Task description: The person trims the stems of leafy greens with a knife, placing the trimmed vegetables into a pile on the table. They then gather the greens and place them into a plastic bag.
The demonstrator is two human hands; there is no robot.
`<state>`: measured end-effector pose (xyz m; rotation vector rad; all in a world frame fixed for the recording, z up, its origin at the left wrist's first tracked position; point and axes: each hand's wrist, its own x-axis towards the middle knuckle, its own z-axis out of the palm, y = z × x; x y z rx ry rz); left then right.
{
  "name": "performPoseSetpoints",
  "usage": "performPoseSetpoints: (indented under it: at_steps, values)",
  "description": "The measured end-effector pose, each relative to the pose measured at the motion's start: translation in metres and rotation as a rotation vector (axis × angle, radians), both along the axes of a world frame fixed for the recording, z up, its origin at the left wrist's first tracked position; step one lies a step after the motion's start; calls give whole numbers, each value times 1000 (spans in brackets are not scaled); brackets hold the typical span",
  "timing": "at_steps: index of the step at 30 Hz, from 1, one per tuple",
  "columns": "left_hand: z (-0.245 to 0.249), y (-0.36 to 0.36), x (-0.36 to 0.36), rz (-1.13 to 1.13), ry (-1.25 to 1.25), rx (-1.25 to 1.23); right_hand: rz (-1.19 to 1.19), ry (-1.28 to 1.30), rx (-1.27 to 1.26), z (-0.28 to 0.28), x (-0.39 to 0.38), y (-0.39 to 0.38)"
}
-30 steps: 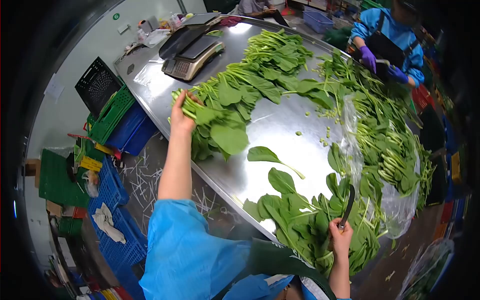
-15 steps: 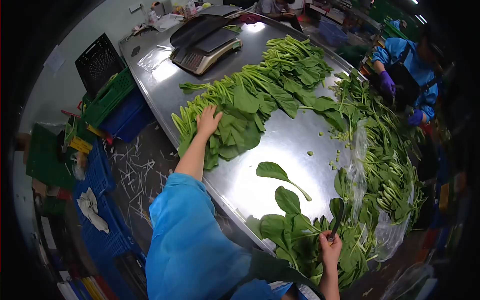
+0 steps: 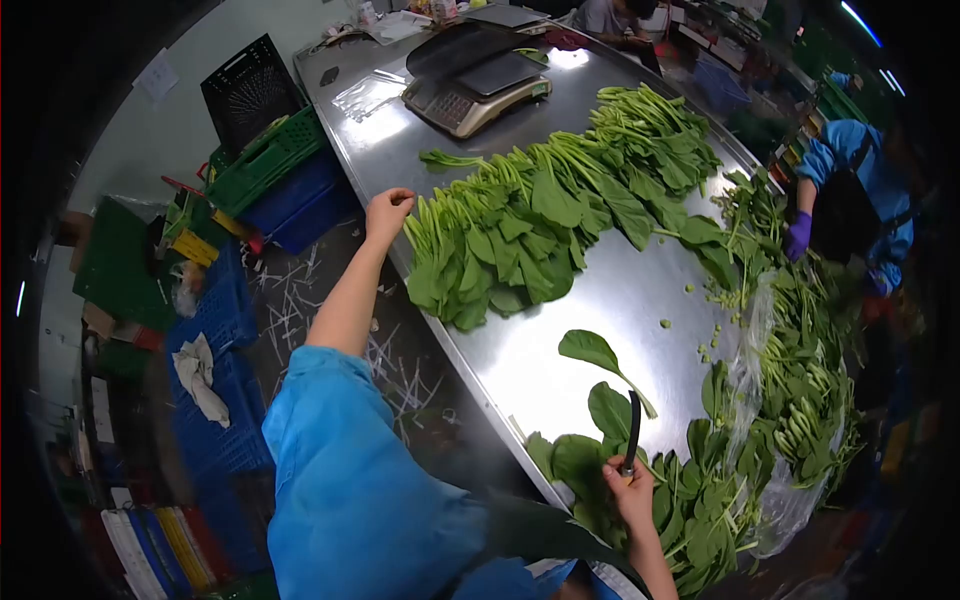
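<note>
Leafy green vegetables (image 3: 530,220) lie in a long row on the metal table (image 3: 500,350), their pale stems toward the scale side. At the near left end of that row is my left hand (image 3: 390,212), its fingers curled at the stem ends; whether anything is between them is hidden. My right hand (image 3: 632,490) grips a knife (image 3: 634,430) with a dark curved blade pointing up, just above loose leaves (image 3: 580,465) at the near edge. A single leaf (image 3: 590,348) rests on the bare metal beyond the knife.
A scale (image 3: 475,95) stands at the back. Along the right side lie a large vegetable heap (image 3: 800,370) and clear plastic (image 3: 765,330). A co-worker in blue (image 3: 860,190) wears purple gloves. Green and blue crates (image 3: 265,165) stand left of the table; another person sits at the back.
My left hand has moved off the leaves to the row's near left end, and its fingers have curled. The knife now points more upright. The whole view has shifted.
</note>
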<state>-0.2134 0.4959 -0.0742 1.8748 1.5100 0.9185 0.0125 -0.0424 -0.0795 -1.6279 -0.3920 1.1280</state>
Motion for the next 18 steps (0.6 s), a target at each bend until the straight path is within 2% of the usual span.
performPoseSetpoints:
  at_steps: [1,3,5,7,8,10,11,13,15,17,18]
  values:
    - [-8,20,6,-5,-12,0,-10,8,-7,4,-5,11]
    - [-22,65,27,-131,208,167,-52,-6,-27,4,-13,31]
    - [-26,102,62,-190,274,152,-127,-76,-68,-4,-20,51]
    - [-39,132,93,-221,495,133,-219,-65,-57,-6,-33,81]
    - [-49,146,103,-232,482,130,-292,-45,-54,-6,-37,94]
    - [-72,171,123,-354,488,373,-299,-29,-73,-4,-50,125]
    - [-82,182,129,-379,484,370,-292,-39,-78,-3,-58,138]
    - [-94,194,139,-484,741,422,-327,-49,-97,6,-67,163]
    - [-98,207,140,-506,643,366,-341,-53,-128,14,-74,174]
    - [-71,210,132,-504,550,330,-381,-84,-137,14,-71,182]
    - [-38,203,126,-573,412,157,-380,-115,-119,11,-69,183]
